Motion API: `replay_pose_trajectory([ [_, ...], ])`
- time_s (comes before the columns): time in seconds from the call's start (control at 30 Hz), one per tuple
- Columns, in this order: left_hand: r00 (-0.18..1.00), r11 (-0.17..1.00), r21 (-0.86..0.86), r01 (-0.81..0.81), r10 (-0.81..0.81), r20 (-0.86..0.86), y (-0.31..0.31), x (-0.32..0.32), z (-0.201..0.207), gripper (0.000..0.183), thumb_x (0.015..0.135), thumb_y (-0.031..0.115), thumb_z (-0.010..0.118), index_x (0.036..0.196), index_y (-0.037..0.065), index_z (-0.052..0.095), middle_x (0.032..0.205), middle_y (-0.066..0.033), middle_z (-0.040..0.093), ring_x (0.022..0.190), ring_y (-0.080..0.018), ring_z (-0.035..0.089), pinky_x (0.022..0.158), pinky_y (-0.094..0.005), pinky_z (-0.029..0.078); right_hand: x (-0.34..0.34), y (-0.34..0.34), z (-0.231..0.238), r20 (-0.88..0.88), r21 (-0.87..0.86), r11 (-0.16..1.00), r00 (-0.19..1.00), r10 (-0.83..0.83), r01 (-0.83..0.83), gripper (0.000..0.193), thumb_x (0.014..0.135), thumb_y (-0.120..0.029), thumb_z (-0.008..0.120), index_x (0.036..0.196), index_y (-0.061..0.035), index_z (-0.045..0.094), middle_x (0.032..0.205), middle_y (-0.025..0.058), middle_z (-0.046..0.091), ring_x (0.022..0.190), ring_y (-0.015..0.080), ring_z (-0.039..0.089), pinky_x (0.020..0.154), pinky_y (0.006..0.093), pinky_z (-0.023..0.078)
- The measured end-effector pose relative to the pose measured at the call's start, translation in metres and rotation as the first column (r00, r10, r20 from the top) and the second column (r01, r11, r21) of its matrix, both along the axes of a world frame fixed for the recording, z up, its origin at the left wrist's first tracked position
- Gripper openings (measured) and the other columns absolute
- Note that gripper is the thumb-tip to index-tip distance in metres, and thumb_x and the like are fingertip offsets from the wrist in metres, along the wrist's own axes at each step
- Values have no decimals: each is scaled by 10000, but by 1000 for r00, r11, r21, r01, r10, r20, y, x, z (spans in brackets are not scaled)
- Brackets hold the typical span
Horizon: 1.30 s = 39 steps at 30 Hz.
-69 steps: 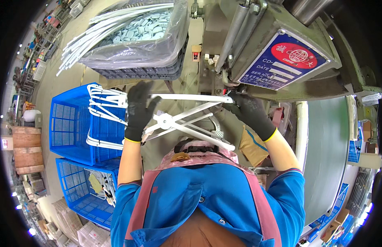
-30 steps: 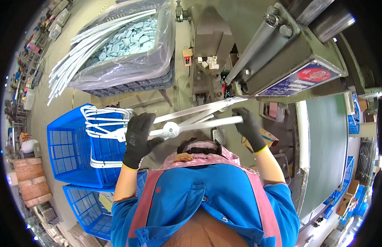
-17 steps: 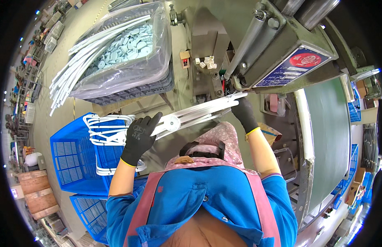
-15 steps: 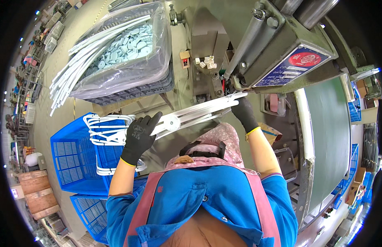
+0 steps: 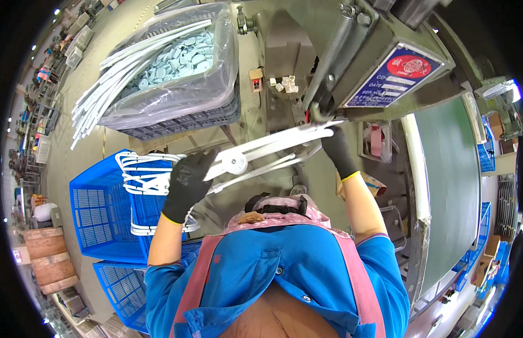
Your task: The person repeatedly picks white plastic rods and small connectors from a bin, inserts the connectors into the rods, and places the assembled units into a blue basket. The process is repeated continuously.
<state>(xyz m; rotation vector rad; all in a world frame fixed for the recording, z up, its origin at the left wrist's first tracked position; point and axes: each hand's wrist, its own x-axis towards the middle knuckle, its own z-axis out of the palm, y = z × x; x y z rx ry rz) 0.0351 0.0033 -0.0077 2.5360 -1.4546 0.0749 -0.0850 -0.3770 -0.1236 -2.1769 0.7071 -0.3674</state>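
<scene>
A white folding frame of metal tubes (image 5: 272, 145) with a round white disc (image 5: 235, 163) at its crossing spans the space before my chest, its right end higher. My left hand (image 5: 189, 179), in a black glove with a yellow cuff, is closed around its left part. At the far right end my right hand (image 5: 337, 151), gloved the same way, grips the tube ends, its fingers partly hidden. That end lies close under the press machine (image 5: 379, 73). Beside my left hand, more white bent-tube frames (image 5: 148, 174) hang on the rim of a blue basket (image 5: 98, 208).
At the back left a plastic-lined grey crate (image 5: 177, 121) holds grey-blue plastic pieces (image 5: 177, 62) and long white tubes (image 5: 120, 67). Small white blocks (image 5: 284, 84) lie on the machine base. A green conveyor belt (image 5: 447, 191) runs along the right. Another blue basket (image 5: 120, 287) stands lower left.
The frame's lower bars have spread further from the upper ones, and its right end has shifted slightly right and up. The patterned apron cloth below it has dropped toward me. Both hands keep their grip.
</scene>
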Motion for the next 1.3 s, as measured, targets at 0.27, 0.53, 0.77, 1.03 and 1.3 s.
replay_pose_trajectory([
  [0.27,988,960,-234,154,-152,25,-31,-36,13,707,672,308,751,1291,67,507,1157,-149,564,1059,-326,528,932,-436,398,-53,77,64,252,237,968,967,25,-87,258,805,-50,619,1057,-13,654,925,136,694,847,198,668,729,316,521],
  [0.53,866,753,-578,-314,-21,-499,-52,-40,-18,412,632,136,770,1008,52,625,892,-132,658,816,-275,649,751,-359,504,-101,5,101,303,143,946,923,238,-291,290,892,-60,542,1169,11,591,1155,153,626,1072,237,593,925,340,453],
  [0.77,590,95,-793,-602,-616,-522,-24,2,-49,358,695,199,757,940,48,544,825,-64,579,728,-171,571,638,-305,473,-212,-93,-21,26,580,803,988,151,-137,303,952,-222,527,1181,-32,581,1193,143,584,1110,213,538,961,370,434],
  [1.03,756,782,-360,-509,206,-622,4,31,-59,156,831,142,649,951,53,605,789,-33,604,732,-169,582,685,-332,482,-208,-41,44,37,140,969,979,200,-203,100,759,-91,713,772,-5,662,683,87,646,631,173,621,583,318,481],
  [1.3,925,825,-418,-381,335,-181,-53,203,-5,210,794,212,672,917,47,629,861,-122,650,782,-278,620,696,-377,473,-185,40,45,-67,-187,975,991,112,-122,320,618,-272,792,890,-120,724,758,121,669,706,280,671,623,354,510],
])
